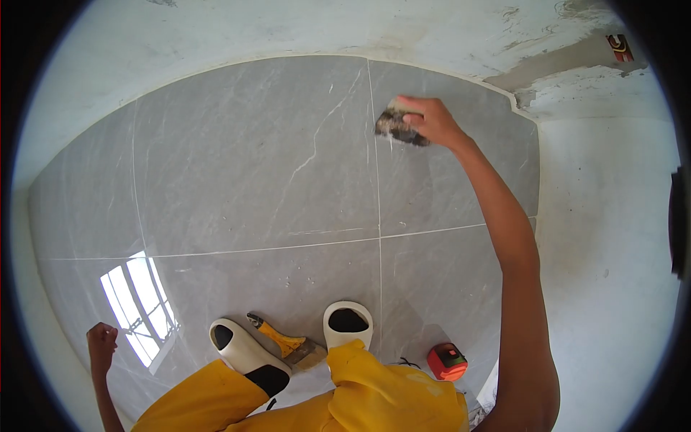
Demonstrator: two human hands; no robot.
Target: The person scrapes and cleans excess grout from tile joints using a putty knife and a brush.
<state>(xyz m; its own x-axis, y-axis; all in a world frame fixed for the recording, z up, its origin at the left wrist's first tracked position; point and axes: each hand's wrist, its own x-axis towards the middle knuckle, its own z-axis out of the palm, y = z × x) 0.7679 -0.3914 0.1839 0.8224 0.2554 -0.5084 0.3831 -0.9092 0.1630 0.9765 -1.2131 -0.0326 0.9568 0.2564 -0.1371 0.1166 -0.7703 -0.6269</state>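
My right hand [436, 122] reaches out over the grey tiled floor [252, 165], its fingers closed round a grimy sponge-like pad [400, 128]. The pad is beige and black with a ragged edge, and it sits low at the tiles, just right of a pale grout line. The palm side of this hand is hidden. Off at the lower left, my left hand [102, 342] is curled into a fist with nothing visible in it. Between my white slippers [248, 351] lies a yellow-handled brush [284, 343] with a beige bristle end.
A red-and-black tape measure [448, 361] stands on the floor by my right leg. White walls [252, 32] border the tiles, with rough patched plaster and a red wall box [619, 47] at the upper right. Small specks lie on the tiles; a window reflects at left.
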